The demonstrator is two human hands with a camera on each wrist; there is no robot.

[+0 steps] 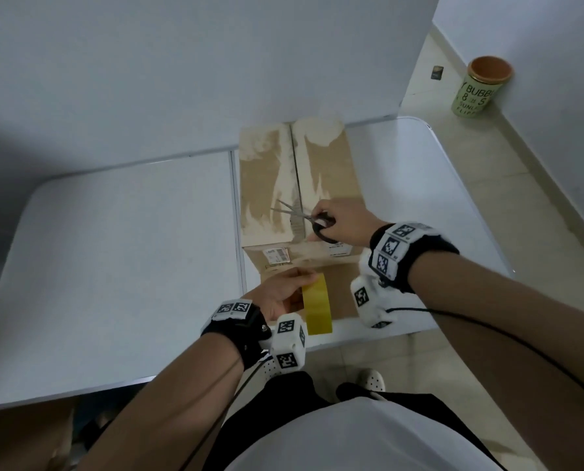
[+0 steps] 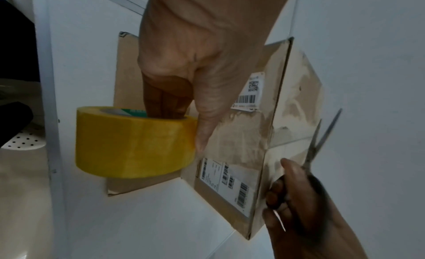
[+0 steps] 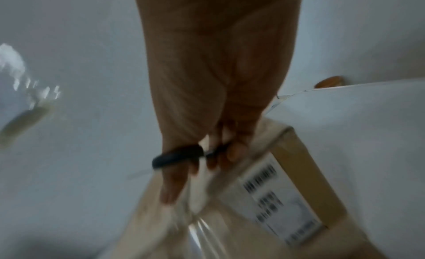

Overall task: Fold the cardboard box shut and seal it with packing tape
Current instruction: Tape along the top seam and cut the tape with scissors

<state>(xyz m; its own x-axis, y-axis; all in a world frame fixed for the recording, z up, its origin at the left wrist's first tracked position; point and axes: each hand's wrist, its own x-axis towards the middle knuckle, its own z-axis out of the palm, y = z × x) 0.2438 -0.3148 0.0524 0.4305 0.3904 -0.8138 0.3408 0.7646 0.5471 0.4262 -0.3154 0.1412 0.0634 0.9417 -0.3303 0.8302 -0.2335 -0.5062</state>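
A brown cardboard box [image 1: 266,185] [image 2: 232,146] [image 3: 306,161] stands on the white table with its top flaps folded shut. Its near side carries barcode labels. My left hand [image 1: 280,294] [image 2: 195,66] grips a yellow roll of packing tape [image 1: 316,305] [image 2: 135,143] in front of the box's near side, fingers through the core. A clear strip of tape [image 3: 207,233] runs from the roll up over the near edge. My right hand [image 1: 338,220] [image 3: 207,117] holds black-handled scissors [image 1: 304,215] [image 2: 319,141] [image 3: 177,155] above the box top, blades parted.
The white table [image 1: 113,266] has a seam just left of the box. A white wall panel [image 1: 181,62] stands behind it. A green can [image 1: 481,86] sits on the tiled floor at the far right. A loose cardboard flap [image 1: 343,290] lies flat near the table's front edge.
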